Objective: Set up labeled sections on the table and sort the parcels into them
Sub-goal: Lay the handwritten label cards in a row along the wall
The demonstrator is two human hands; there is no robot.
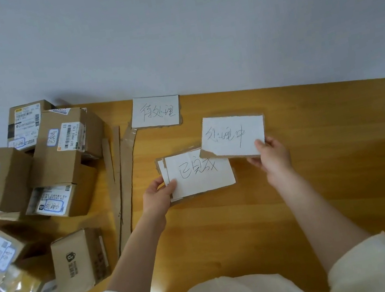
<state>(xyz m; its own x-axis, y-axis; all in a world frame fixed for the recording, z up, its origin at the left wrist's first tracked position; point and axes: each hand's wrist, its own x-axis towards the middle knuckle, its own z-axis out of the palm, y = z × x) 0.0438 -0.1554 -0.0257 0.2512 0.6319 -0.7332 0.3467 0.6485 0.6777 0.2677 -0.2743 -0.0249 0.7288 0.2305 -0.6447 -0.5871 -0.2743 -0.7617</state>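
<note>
A plain grey wall [190, 22] stands far behind the hands. Long brown cardboard strips [122, 184] lie flat on the wooden worktop [320, 174], left of the hands.

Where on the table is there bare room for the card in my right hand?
Bare wood lies right of the right hand, out to the table edge, and nearer you. The left side is crowded with parcels and cardboard strips.

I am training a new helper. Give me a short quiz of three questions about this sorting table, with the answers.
1. True or false: one label card already lies flat on the table by the wall.
2. What does the right hand hold?
3. The parcels are: A) left of the cards, B) right of the cards.

Key: 1 true. 2 a label card, pinched at its corner. 3 A.
</note>
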